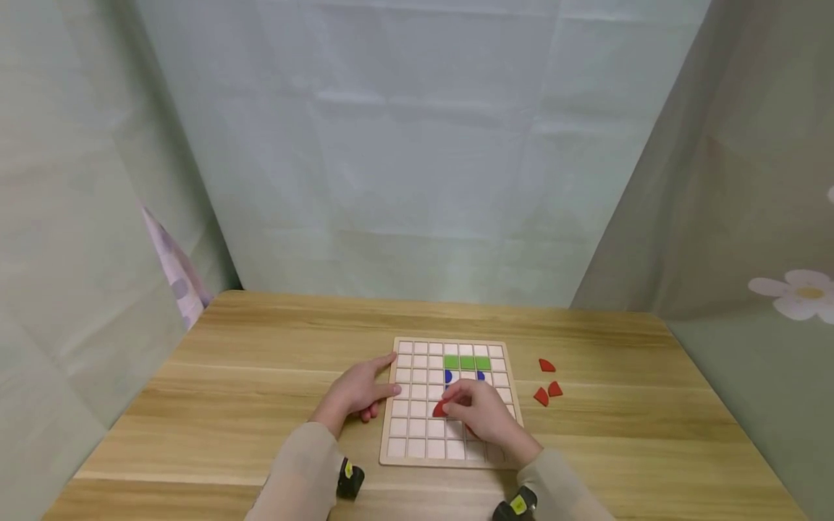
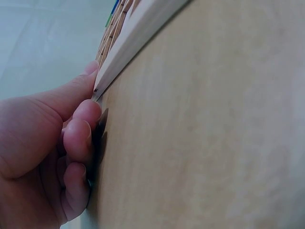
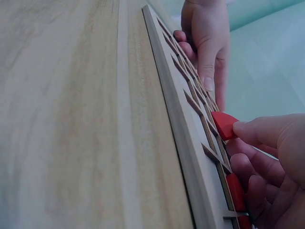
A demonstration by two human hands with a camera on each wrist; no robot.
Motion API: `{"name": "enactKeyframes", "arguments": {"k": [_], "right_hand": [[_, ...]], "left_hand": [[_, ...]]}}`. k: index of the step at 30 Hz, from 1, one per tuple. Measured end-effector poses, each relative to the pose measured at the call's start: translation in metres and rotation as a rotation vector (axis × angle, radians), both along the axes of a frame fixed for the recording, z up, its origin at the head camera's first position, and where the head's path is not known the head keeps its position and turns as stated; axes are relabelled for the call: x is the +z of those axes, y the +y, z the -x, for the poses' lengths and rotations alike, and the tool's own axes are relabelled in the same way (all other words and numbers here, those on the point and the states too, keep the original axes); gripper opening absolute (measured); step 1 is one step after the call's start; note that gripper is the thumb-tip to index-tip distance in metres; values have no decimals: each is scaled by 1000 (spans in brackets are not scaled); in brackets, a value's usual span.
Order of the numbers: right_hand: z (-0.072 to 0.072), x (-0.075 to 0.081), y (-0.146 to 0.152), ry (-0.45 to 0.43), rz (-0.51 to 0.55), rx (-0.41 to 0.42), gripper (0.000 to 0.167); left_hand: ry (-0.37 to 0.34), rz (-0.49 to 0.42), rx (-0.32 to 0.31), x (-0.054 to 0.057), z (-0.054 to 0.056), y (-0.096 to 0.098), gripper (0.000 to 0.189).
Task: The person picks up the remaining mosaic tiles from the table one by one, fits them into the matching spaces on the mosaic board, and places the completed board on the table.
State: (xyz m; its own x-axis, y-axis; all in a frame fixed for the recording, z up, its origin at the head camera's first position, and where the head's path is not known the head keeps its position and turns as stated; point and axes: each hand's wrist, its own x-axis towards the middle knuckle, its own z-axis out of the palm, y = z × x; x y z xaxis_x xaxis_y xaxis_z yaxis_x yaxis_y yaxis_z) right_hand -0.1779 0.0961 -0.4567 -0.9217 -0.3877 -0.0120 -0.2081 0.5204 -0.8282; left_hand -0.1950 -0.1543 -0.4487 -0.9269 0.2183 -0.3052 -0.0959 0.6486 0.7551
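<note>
A square-gridded wooden board (image 1: 417,462) lies flat on the table. My left hand (image 1: 355,389) rests at its left edge, thumb and index finger extended onto the rim, the other fingers curled beside it. Over the middle of the grid my right hand (image 1: 485,414) pinches a red quarter-circle piece (image 3: 224,126) between thumb and fingers, tilted above the cells. Another red piece (image 3: 235,192) sits in a cell beneath that hand, mostly hidden in the head view. Green squares (image 1: 466,362) fill cells in an upper row, with blue rounded pieces (image 1: 481,375) just below them.
Three loose red quarter-circle pieces (image 1: 546,365) lie on the wooden table (image 1: 612,427) right of the board. Pale cloth curtains (image 1: 417,159) hang behind and at both sides. Black wrist cameras (image 1: 350,479) are strapped at both sleeves.
</note>
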Motion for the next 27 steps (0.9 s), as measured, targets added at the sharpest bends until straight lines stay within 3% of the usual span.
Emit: {"name": "enactKeyframes", "arguments": {"k": [12, 27], "right_hand": [[-5, -1, -2, 59, -103, 1, 14], [-6, 3, -7, 44, -195, 13, 15]], "left_hand": [[3, 9, 0, 1, -2, 1, 71], [11, 22, 6, -1, -3, 1, 71]]}}
